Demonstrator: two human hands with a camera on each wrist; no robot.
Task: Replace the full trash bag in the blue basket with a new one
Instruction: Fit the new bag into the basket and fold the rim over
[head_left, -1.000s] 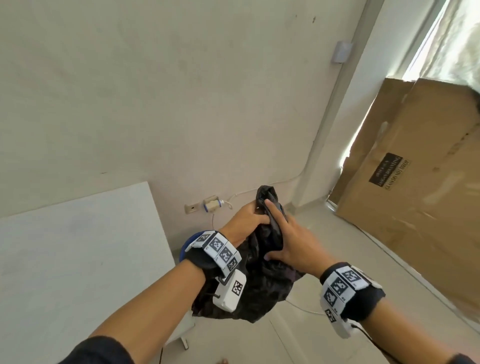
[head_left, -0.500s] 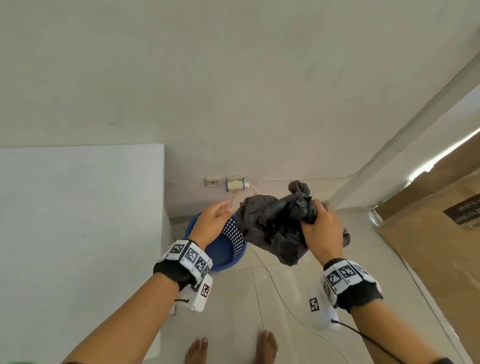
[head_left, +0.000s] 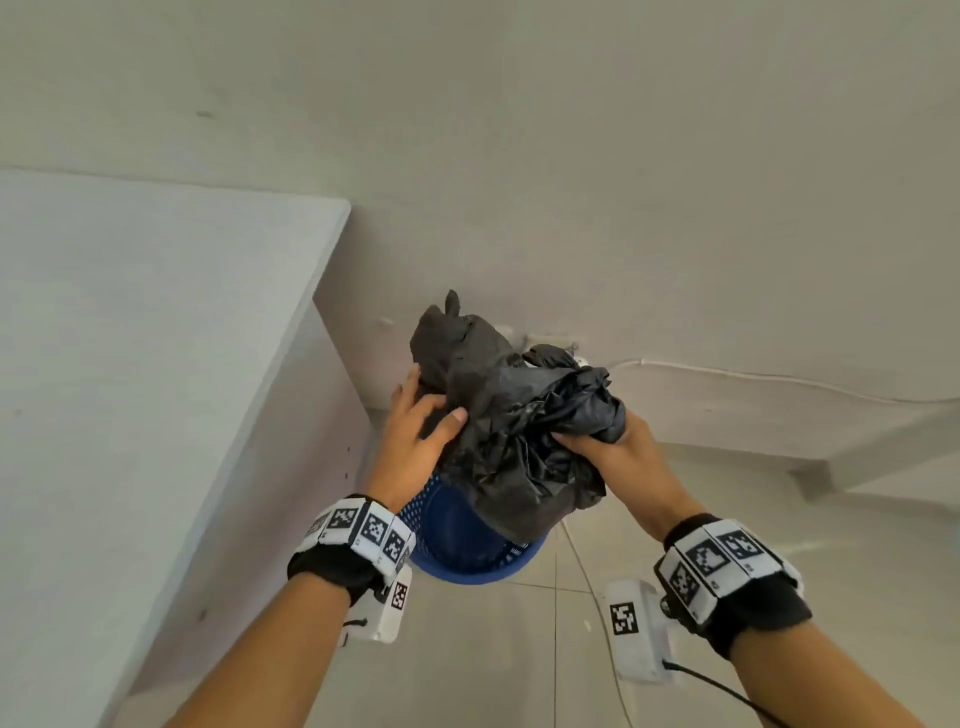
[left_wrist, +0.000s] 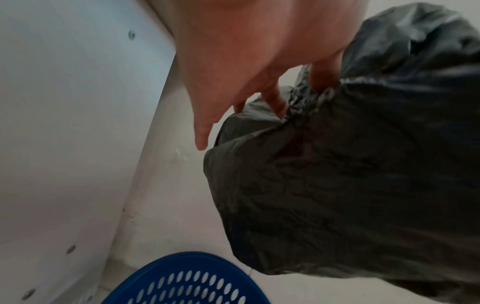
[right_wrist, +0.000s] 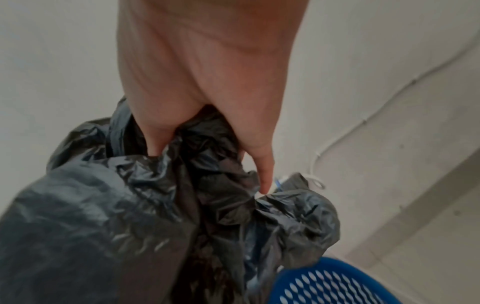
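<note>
A crumpled black trash bag (head_left: 509, 415) hangs between both hands, its lower end dipping into the mouth of the blue perforated basket (head_left: 467, 569) on the floor. My left hand (head_left: 434, 397) pinches the bag's left side, thumb in front and fingers behind. My right hand (head_left: 592, 441) grips a bunched part of its right side. In the left wrist view the left hand (left_wrist: 259, 92) has fingers tucked into folds of the bag (left_wrist: 363, 185) above the basket (left_wrist: 187, 267). From the right wrist, the right hand (right_wrist: 207, 144) clutches the gathered bag (right_wrist: 130, 205) beside the basket (right_wrist: 337, 281).
A white table (head_left: 130, 364) stands close on the left, its side panel next to the basket. A wall socket (head_left: 550, 340) sits behind the bag. A white cable (head_left: 779, 382) runs along the wall. Another cord (head_left: 576, 561) crosses the tiled floor.
My left hand left the basket rim and took hold of the bag. The right hand carried the bag leftward over the basket. The head camera tilted and moved closer.
</note>
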